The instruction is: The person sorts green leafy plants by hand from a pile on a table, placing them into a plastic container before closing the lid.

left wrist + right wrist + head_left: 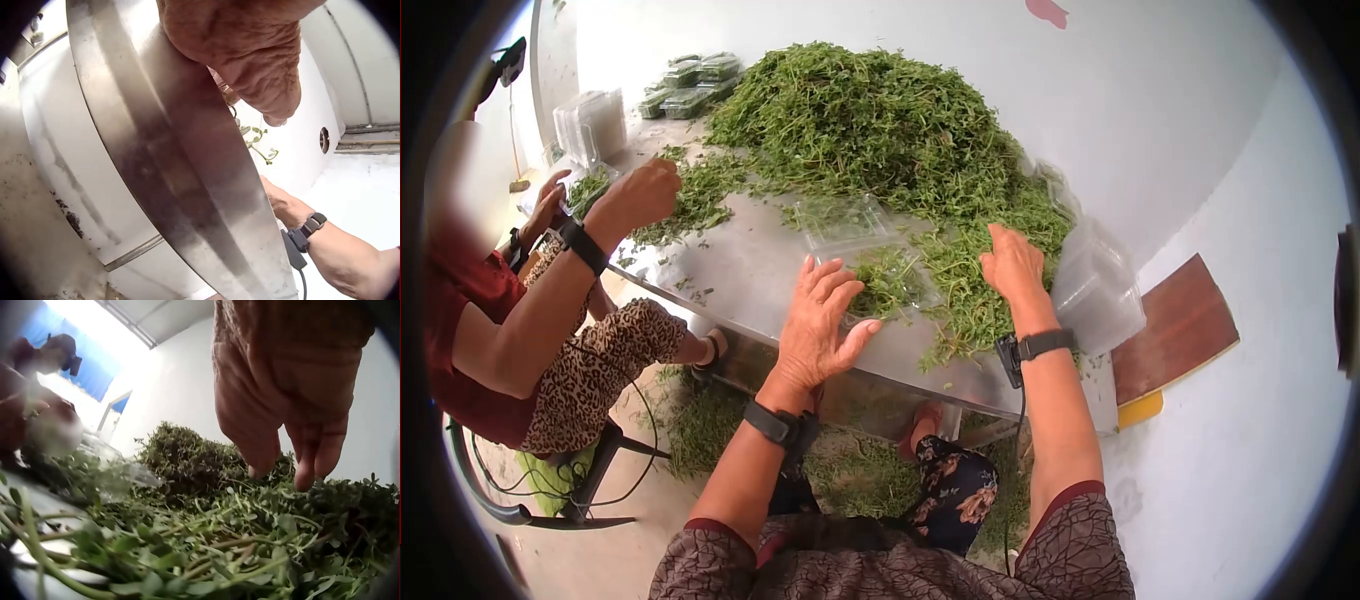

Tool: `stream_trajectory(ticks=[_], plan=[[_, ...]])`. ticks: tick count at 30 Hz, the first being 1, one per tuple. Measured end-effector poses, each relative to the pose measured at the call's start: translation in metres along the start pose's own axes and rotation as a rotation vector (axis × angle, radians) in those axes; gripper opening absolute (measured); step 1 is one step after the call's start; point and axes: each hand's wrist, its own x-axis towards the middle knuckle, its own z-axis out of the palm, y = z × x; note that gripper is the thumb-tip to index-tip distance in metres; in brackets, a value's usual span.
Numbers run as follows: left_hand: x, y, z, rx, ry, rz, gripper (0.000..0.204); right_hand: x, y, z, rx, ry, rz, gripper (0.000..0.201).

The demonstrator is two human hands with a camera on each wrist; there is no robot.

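Note:
My left hand (pixel 818 325) is spread with its thumb apart, beside a clear plastic box (pixel 848 225) whose near part holds a few green stems (pixel 884 285). In the left wrist view the same hand (pixel 244 56) hangs over the metal table's edge (pixel 187 162), a sprig (pixel 265 153) beyond it. My right hand (pixel 1015 268) is above the loose greens (pixel 970 290), right of the box. The right wrist view has its fingers (pixel 306 459) pointing down at the leaves (pixel 250 519), with a gap to the thumb and nothing seen between.
A large heap of greens (pixel 860 120) covers the table's back. Stacked empty clear boxes (pixel 1097 285) stand at the right, near a reddish-brown board (pixel 1175 330). Filled boxes (pixel 690 100) and another stack (pixel 590 125) are at the back left. A seated person (pixel 510 340) works at the left.

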Motion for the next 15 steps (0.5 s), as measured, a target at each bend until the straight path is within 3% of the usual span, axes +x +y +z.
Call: stream_trajectory(ticks=[2, 4, 7, 8, 10, 12, 15], plan=[[0.0, 0.0, 0.0, -0.01, 0.007, -0.004, 0.044, 0.002, 0.009, 0.012, -0.049, -0.002, -0.016, 0.027], [0.0, 0.001, -0.002, -0.016, -0.004, -0.012, 0.043, 0.003, 0.011, 0.012, -0.164, -0.123, 0.009, 0.016], [-0.001, 0.001, -0.001, -0.041, 0.007, -0.008, 0.041, 0.002, 0.011, 0.004, -0.163, -0.083, -0.012, 0.006], [-0.001, 0.001, -0.001, -0.043, 0.006, -0.012, 0.041, 0.0, 0.013, 0.004, -0.165, -0.087, -0.013, 0.006], [0.001, 0.001, 0.0, -0.029, 0.028, 0.021, 0.042, -0.003, 0.016, -0.001, -0.053, 0.069, 0.019, 0.008], [0.001, 0.001, 0.0, -0.032, 0.031, 0.023, 0.042, -0.004, 0.016, -0.012, -0.02, 0.077, 0.097, 0.016], [0.001, 0.001, 0.001, -0.034, 0.036, 0.02, 0.042, -0.002, 0.016, -0.039, 0.143, 0.132, 0.314, 0.025]])
